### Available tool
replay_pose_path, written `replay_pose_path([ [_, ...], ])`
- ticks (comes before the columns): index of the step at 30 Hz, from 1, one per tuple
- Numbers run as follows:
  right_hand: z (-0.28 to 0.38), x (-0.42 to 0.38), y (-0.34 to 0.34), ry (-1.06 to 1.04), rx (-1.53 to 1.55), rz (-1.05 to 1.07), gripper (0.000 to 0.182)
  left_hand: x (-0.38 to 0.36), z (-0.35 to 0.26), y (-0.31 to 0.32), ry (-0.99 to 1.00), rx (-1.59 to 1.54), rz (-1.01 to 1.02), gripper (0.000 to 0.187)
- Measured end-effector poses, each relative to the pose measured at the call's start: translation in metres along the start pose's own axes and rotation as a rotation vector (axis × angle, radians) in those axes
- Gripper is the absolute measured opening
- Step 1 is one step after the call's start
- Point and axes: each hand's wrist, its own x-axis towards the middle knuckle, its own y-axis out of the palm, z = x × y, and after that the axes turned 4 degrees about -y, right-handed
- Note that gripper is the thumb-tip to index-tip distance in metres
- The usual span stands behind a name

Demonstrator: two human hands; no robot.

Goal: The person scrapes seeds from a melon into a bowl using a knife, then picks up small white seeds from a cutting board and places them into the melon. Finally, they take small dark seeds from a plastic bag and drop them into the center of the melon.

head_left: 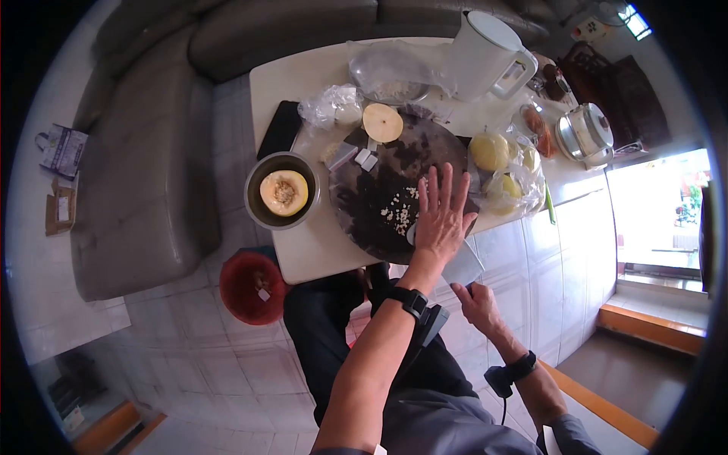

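My left hand point(442, 220) reaches over the round dark cutting board point(387, 178), fingers spread and pointing away. Small chopped white pieces point(396, 214) lie on the board beside it. Partly hidden under its wrist side is something pale. Lower right, past the table edge, my right hand point(479, 307) is closed on a knife, whose wide blade point(464, 262) angles up towards the left hand. A cut pale fruit half point(382, 123) sits at the board's far edge, near small white blocks point(366, 159).
A metal bowl point(252, 199) with a seeded melon half point(283, 192) stands on the table's left. Bagged yellow fruits point(489, 152) lie right of the board. Behind are a white kettle point(485, 57) and plastic bags point(331, 106). A red bin point(246, 303) stands on the floor.
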Motion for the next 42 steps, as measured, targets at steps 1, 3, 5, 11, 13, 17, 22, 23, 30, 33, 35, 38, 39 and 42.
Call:
replay_pose_path([
  [1, -0.004, 0.001, 0.003, -0.08, -0.081, -0.031, 0.061, -0.003, 0.004, 0.001, -0.019, -0.008, -0.017, 0.083],
  [3, -0.003, 0.001, 0.009, -0.063, -0.068, -0.023, 0.06, -0.006, 0.01, 0.002, -0.018, -0.033, -0.021, 0.082],
  [5, -0.004, 0.005, 0.012, -0.044, -0.057, -0.013, 0.06, -0.007, 0.014, 0.005, -0.015, -0.037, -0.037, 0.081],
  [11, -0.003, 0.017, 0.013, -0.093, -0.164, -0.031, 0.059, -0.003, 0.019, 0.01, -0.043, -0.05, -0.027, 0.08],
  [13, 0.014, 0.016, 0.001, -0.002, -0.163, 0.082, 0.059, -0.005, 0.018, 0.011, -0.053, -0.066, 0.0, 0.079],
  [17, 0.006, 0.01, 0.007, -0.084, -0.223, -0.022, 0.059, 0.001, 0.019, 0.009, -0.047, -0.072, -0.047, 0.078],
  [22, 0.0, 0.006, 0.007, -0.014, -0.12, -0.026, 0.059, -0.001, 0.013, -0.001, -0.014, -0.045, -0.058, 0.077],
  [23, 0.004, 0.006, 0.006, -0.023, -0.094, -0.016, 0.059, 0.001, 0.011, -0.005, 0.008, -0.048, -0.063, 0.077],
  [30, 0.016, 0.016, 0.01, -0.048, -0.079, 0.005, 0.059, 0.01, 0.027, -0.004, -0.026, 0.022, -0.047, 0.075],
  [33, 0.006, 0.019, 0.011, -0.115, -0.214, -0.033, 0.059, 0.002, 0.024, 0.004, -0.025, -0.036, -0.037, 0.076],
  [35, 0.008, 0.022, 0.006, -0.089, -0.207, 0.0, 0.058, 0.006, 0.024, 0.005, -0.043, -0.069, -0.075, 0.078],
  [38, 0.015, 0.024, 0.001, -0.066, -0.205, 0.025, 0.057, 0.008, 0.025, 0.007, -0.045, -0.061, -0.062, 0.08],
  [39, 0.017, 0.024, 0.001, -0.071, -0.213, 0.018, 0.057, 0.011, 0.026, 0.006, -0.049, -0.06, -0.047, 0.08],
  [42, 0.035, 0.032, -0.01, -0.067, -0.263, 0.01, 0.057, 0.021, 0.025, 0.005, -0.072, -0.083, -0.026, 0.08],
])
